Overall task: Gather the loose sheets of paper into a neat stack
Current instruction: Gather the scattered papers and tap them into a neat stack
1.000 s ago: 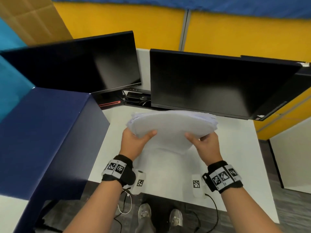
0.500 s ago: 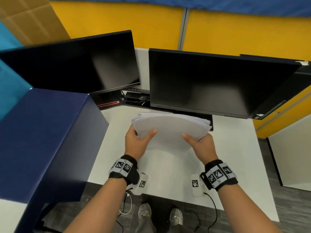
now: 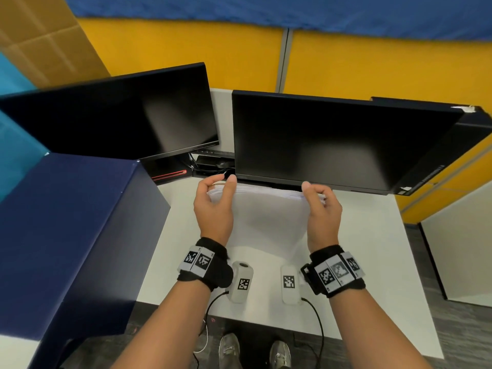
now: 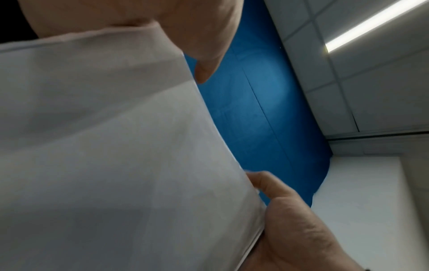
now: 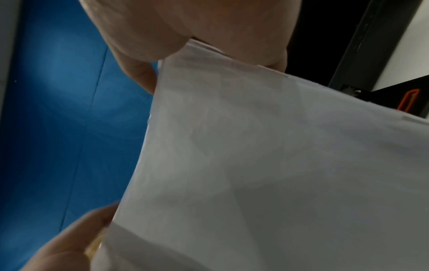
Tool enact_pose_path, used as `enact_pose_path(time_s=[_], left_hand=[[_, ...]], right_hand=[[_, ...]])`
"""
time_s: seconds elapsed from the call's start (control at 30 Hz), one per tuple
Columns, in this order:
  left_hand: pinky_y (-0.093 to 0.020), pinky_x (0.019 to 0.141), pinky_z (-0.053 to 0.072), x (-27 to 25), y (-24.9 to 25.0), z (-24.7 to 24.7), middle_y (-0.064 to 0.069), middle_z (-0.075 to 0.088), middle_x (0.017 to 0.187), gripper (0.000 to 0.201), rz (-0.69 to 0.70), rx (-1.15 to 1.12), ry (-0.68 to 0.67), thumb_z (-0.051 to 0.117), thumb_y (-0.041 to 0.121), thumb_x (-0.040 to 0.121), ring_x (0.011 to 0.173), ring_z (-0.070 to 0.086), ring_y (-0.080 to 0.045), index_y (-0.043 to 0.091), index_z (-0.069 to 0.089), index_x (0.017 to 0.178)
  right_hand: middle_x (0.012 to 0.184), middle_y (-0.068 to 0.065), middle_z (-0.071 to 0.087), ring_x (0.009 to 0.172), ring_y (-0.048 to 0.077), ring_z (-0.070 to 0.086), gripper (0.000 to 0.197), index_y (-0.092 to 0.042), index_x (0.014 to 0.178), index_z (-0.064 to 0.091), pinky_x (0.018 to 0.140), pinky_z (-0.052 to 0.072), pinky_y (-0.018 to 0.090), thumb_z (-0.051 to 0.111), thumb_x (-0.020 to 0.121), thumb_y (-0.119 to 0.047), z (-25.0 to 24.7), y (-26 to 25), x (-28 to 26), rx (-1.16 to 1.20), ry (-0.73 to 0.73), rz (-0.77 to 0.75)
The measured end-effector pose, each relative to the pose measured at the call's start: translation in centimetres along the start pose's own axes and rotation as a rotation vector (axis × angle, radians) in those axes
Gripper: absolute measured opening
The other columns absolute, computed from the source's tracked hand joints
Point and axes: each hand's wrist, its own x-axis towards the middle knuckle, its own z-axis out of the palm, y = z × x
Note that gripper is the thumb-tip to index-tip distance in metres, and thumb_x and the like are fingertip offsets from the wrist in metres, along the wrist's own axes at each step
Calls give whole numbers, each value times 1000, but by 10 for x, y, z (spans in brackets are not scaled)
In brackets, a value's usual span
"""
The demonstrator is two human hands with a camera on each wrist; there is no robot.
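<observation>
In the head view, one stack of paper (image 3: 269,209) is held on edge over the white desk (image 3: 372,249), in front of the right of two dark monitors (image 3: 332,139). The stack is gripped at its two sides: the left hand (image 3: 214,206) is curled round the left edge, thumb on the near face and fingers behind; the right hand (image 3: 323,211) is curled round the right edge in the same way. The sheets cannot be counted; only their offset top edges are seen. Whether the lower edge touches the desk cannot be told. Two wrist bands with printed markers are worn, and two white tagged devices (image 3: 241,282) with cables are seen at the near desk edge. A dark blue box (image 3: 66,222) stands at the left. Two shoes are seen below.

In the left wrist view, the paper (image 4: 116,155) fills most of the picture, with the thumb (image 4: 274,187) pressed at its edge and fingers (image 4: 197,27) curled over the top.

In the right wrist view, the paper (image 5: 267,165) is pinched between fingers (image 5: 185,27) above and the thumb (image 5: 76,238) below, against a blue panel (image 5: 58,110).
</observation>
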Motion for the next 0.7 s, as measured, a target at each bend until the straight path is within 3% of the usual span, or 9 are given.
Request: enact_pose_path(time_s=[0.07, 0.17, 0.27, 0.33, 0.4, 0.47, 0.53, 0.57, 0.7], left_hand=[[-7, 68, 51, 1, 1, 0, 8, 67, 99, 25, 12, 25, 10, 74, 29, 87, 91, 64, -7, 21, 67, 110], [-22, 78, 57, 1, 4, 0, 12, 69, 95, 24, 17, 22, -36, 76, 33, 85, 91, 67, -4, 29, 66, 106], [-16, 81, 54, -1, 2, -7, 18, 73, 93, 41, 41, 5, -147, 81, 30, 80, 91, 67, 4, 27, 61, 116], [-20, 83, 57, 6, -12, -21, 6, 74, 108, 61, 38, -30, -289, 86, 20, 75, 100, 70, -8, 25, 55, 127], [-24, 82, 59, 17, -32, -35, -4, 72, 115, 71, -43, -13, -432, 88, 3, 69, 103, 70, -15, 23, 56, 128], [-31, 84, 60, 21, -49, -38, -4, 75, 108, 60, -149, 120, -509, 92, 3, 64, 100, 72, -19, 19, 68, 116], [-36, 85, 61, 20, -57, -32, -1, 78, 101, 43, -182, 220, -490, 93, 14, 65, 98, 74, -21, 17, 75, 103], [-32, 81, 61, 20, -57, -28, 1, 79, 97, 37, -186, 215, -457, 93, 17, 66, 97, 75, -20, 18, 76, 99], [-19, 73, 57, 25, -29, -23, 3, 78, 96, 35, -72, 109, -362, 90, 16, 69, 87, 74, -5, 15, 76, 101]], right_hand=[[78, -6, 64, 77, 14, 59, 14, -13, 82, 67, 73, 49, 30, 66, 86, -26, 0, 1, 3, -26, 33, -1], [79, -5, 64, 79, 13, 58, 14, -7, 86, 68, 78, 47, 33, 60, 89, -19, 2, 0, 5, 2, 82, 8], [83, 0, 64, 79, 13, 59, 29, -9, 93, 66, 78, 48, 32, 56, 92, -36, -1, -2, 4, 11, 73, 3], [96, 1, 68, 90, 13, 64, 43, -12, 112, 61, 82, 53, 30, 56, 84, -44, -18, 4, 5, 21, -110, -50], [109, -1, 67, 98, 9, 66, 62, -13, 126, 55, 80, 56, 26, 74, 71, -32, -38, 21, 10, -31, -339, -44], [107, -9, 71, 97, 3, 68, 62, -19, 118, 65, 85, 57, 32, 90, 61, -18, -45, 37, 11, -232, -426, 16], [97, -13, 74, 88, -5, 69, 42, -30, 100, 71, 91, 56, 44, 90, 66, -12, -34, 41, 10, -343, -376, 29], [93, -16, 74, 84, -8, 68, 39, -35, 95, 70, 91, 56, 43, 87, 70, -9, -28, 38, 8, -331, -333, 13], [92, -29, 73, 90, -7, 68, 40, -34, 96, 69, 85, 54, 19, 82, 75, -2, -17, 11, 8, -179, -230, -202]])
